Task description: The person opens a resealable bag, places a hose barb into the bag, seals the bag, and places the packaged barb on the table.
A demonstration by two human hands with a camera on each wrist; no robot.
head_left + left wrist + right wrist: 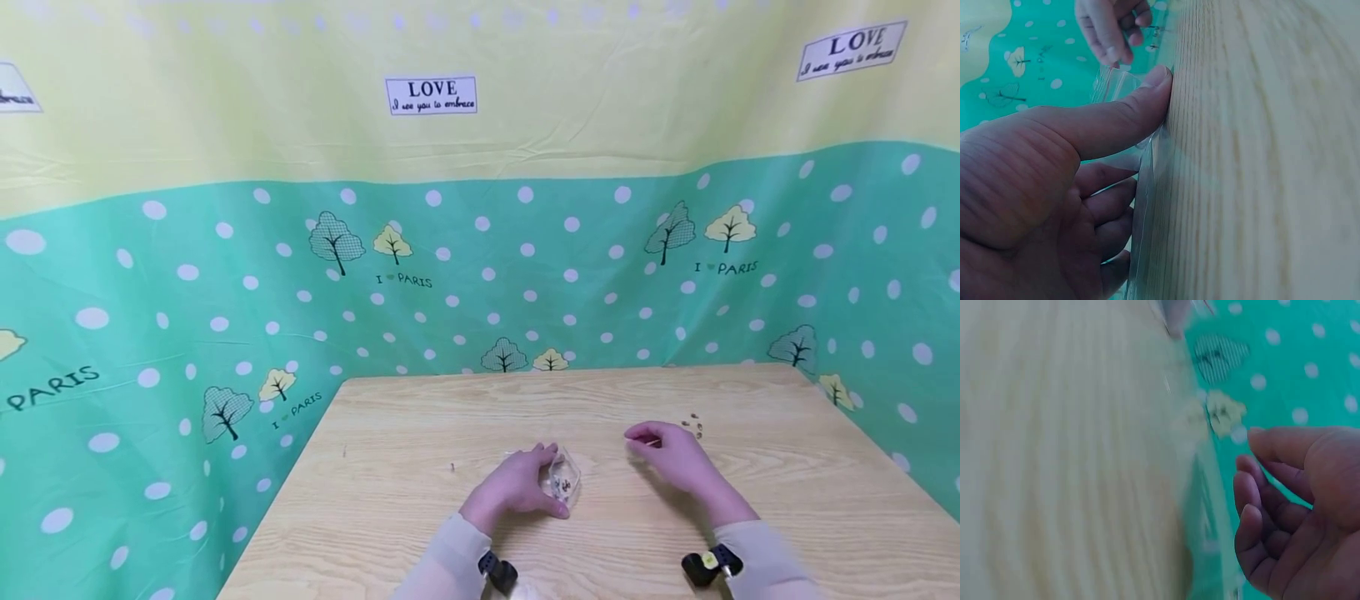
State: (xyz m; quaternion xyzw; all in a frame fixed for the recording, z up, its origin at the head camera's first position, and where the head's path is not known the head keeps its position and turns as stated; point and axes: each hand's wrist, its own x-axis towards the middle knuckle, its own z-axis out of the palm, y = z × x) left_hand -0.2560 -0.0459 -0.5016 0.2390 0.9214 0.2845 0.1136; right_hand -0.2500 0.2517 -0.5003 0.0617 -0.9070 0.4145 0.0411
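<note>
Was standing by the surface (390, 517). Left hand (517, 481) held a clear plastic bag (573, 467) low over the wood, thumb on the near side, fingers on the far side. From the left wrist view, the thumb lay right on the plastic and close to the wood; the other fingers bent behind it. Bag sat about mid-surface, between the two hands, its mouth spread on the side toward the right hand.

A few small dark bits (566, 485) showed through the plastic, grouped low in the bag. Too small to identify.

Right hand (678, 458) was well apart from the bag, up off the wood. Fingers loosely curled, narrow gap between thumb and fingertips, nothing visible in the grip from the right wrist view.

Just past that hand, four small loose pieces (700, 427) lay in a loose cluster on the wood. One more tiny piece (452, 467) sat alone left of the left hand.

Both wrists carried dark wrist cameras (703, 568) over pale sleeves (768, 558). Behind the wood hung a cloth backdrop (480, 258): yellow on top, green with white dots below, printed trees, "LOVE" labels (432, 96).
</note>
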